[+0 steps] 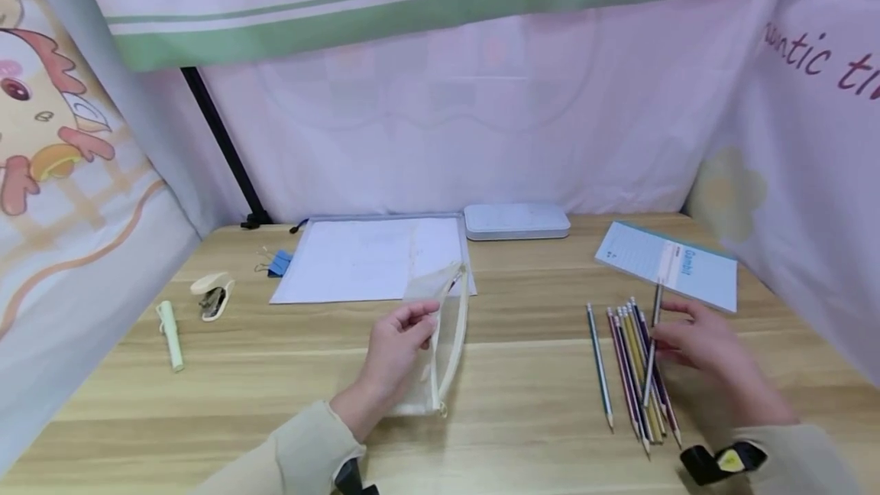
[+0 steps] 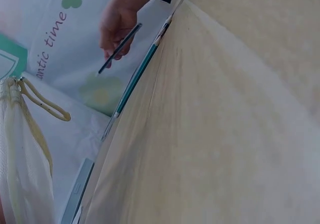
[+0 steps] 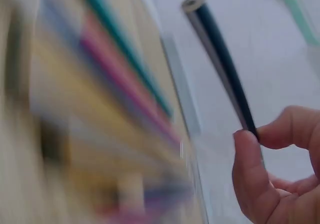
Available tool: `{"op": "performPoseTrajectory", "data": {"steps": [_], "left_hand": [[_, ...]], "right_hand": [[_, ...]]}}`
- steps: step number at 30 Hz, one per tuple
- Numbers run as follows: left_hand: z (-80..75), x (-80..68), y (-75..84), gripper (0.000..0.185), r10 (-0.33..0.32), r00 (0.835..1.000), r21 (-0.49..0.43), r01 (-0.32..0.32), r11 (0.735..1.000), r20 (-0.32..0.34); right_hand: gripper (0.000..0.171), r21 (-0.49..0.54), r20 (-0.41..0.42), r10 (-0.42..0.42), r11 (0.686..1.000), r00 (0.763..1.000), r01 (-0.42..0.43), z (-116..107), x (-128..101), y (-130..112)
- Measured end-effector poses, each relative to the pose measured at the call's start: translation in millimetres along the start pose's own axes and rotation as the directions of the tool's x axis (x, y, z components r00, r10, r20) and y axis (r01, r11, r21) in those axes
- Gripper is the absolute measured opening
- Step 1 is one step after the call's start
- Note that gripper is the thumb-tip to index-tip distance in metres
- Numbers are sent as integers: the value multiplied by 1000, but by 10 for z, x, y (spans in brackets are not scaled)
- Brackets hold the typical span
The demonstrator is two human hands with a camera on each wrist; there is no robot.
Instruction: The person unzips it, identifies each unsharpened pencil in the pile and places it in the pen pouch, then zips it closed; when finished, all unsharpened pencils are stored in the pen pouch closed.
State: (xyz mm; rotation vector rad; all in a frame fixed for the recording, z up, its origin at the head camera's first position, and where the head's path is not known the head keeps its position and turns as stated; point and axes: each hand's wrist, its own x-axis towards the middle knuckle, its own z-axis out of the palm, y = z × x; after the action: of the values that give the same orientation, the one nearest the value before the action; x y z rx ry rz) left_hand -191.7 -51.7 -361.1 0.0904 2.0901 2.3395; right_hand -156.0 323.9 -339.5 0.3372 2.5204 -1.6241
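Observation:
My left hand point(image 1: 395, 346) pinches the side of a translucent pouch point(image 1: 450, 334) with a cream zip edge, which stands up off the table with its mouth parted. In the left wrist view the mesh-like pouch point(image 2: 27, 159) and its zip pull point(image 2: 47, 103) show at the left. My right hand point(image 1: 701, 338) pinches a dark pencil point(image 3: 220, 58) between thumb and finger, its flat end showing in the right wrist view. That pencil is tilted above a loose pile of pencils point(image 1: 629, 373). One teal pencil point(image 1: 600, 369) lies apart, left of the pile.
Behind the pile lies a light blue notepad point(image 1: 708, 273). At the back are a white sheet point(image 1: 364, 258) and a pale flat case point(image 1: 517, 221). A blue binder clip point(image 1: 279, 263), a cream stapler point(image 1: 213, 295) and a light green pen point(image 1: 170, 334) lie left. Fabric curtains point(image 1: 426, 136) enclose the table.

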Motion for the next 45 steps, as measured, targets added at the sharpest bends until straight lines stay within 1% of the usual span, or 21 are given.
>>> {"op": "performPoseTrajectory", "data": {"steps": [2, 3, 5, 8, 10, 15, 18, 21, 24, 27, 32, 37, 41, 45], "left_hand": [[15, -8, -3, 24, 1, 1000, 3, -1, 1000, -11], [25, -11, -2, 24, 2, 1000, 1, -2, 1000, -12], [47, -19, 0, 24, 6, 1000, -5, -6, 1000, -9], [88, -37, -2, 24, 15, 1000, -19, -15, 1000, -6], [114, -50, -9, 25, 23, 1000, -34, -23, 999, -3], [179, -83, -28, 25, 36, 999, -58, -36, 998, 3], [215, -87, -43, 25, 29, 1000, -64, -29, 998, 5], [243, -99, -51, 26, 34, 999, -67, -34, 997, 8], [267, -108, -50, 26, 35, 999, -72, -34, 997, 10], [288, -114, -48, 26, 35, 999, -78, -34, 996, 9], [307, -129, -40, 25, 19, 1000, -67, -19, 998, 2], [315, -137, -50, 24, 22, 1000, -60, -23, 998, -5], [328, -135, -69, 23, 38, 999, -62, -38, 997, -9], [325, -132, -72, 23, 28, 999, -70, -29, 997, -19]], "right_hand": [[68, 104, 12, -24, 994, 1000, 22, 137, -7, -98], [67, 162, 14, -43, 986, 999, 40, 218, -5, -144], [66, 277, 20, -78, 958, 997, 69, 387, 3, -242], [64, 406, 28, -116, 909, 993, 95, 666, 16, -385], [63, 461, 43, -129, 882, 991, 95, 863, 24, -469], [62, 531, 42, -128, 843, 991, 86, 1349, 62, -642], [61, 542, 24, -118, 836, 993, 86, 1593, 94, -705], [60, 536, 20, -129, 839, 991, 99, 1794, 105, -717], [60, 523, 34, -135, 847, 990, 97, 1941, 89, -707], [59, 508, 51, -131, 857, 990, 87, 2033, 44, -712], [60, 491, 79, -106, 870, 991, 54, 2109, -9, -731], [61, 486, 77, -65, 874, 995, 19, 2139, -2, -709], [62, 477, 76, -64, 879, 995, 21, 2158, 13, -695], [61, 463, 75, -79, 886, 994, 36, 2136, 15, -687]]}}
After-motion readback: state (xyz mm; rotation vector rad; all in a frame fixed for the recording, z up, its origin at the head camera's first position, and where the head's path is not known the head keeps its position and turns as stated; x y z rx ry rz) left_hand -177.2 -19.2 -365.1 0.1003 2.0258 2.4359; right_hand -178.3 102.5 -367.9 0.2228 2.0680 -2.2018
